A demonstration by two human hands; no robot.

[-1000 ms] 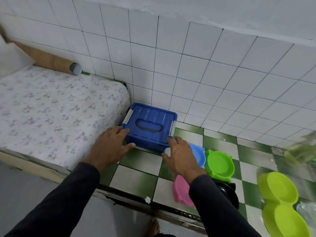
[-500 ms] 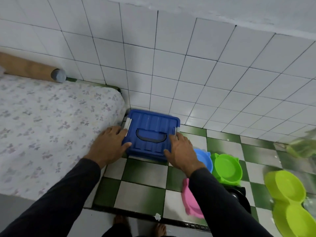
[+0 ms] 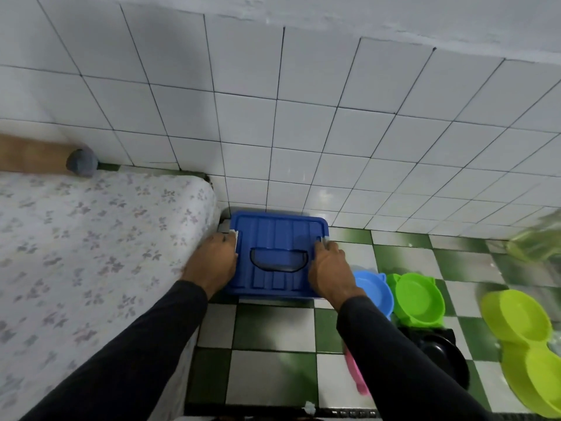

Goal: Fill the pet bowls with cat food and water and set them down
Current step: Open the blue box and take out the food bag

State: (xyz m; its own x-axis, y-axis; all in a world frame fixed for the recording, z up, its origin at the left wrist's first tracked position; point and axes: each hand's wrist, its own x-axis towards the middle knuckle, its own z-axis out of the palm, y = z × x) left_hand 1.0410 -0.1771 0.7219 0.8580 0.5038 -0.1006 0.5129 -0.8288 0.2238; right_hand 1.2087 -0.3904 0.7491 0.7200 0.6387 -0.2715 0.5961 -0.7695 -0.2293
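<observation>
Blue plastic, the lidded storage box sits on the checkered floor against the tiled wall, beside the mattress. Both hands have slid from its front corners to its sides: the left hand and right hand now curl fingers onto the pale side clips, so unlatching looks next. Its contents are hidden. The blue bowl and green bowl sit empty nearby; a pink bowl is mostly covered by the right sleeve.
</observation>
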